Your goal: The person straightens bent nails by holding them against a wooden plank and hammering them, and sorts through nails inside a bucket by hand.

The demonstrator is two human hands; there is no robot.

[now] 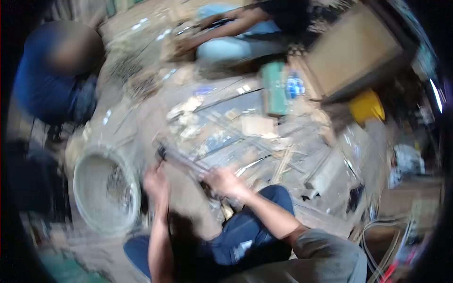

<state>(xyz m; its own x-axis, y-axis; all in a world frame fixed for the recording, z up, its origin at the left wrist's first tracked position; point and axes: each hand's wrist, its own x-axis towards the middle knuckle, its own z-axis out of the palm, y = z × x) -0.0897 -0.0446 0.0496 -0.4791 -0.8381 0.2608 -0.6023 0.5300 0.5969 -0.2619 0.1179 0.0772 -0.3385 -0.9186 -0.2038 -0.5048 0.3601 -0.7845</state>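
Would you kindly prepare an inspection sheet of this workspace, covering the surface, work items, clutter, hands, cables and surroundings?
Surface: floor, strewn with scraps.
Work items: long bar, dark at its far end; too blurred to identify.
Clutter: pale scraps; green box; round tub holding small dark pieces.
Hands: right hand grips the bar's near end; left hand is by the dark end, contact unclear.
Cables: pale loop at lower right; cable or strap, cannot tell.
Surroundings: person in blue, upper left; another person at the top; yellow object, upper right.
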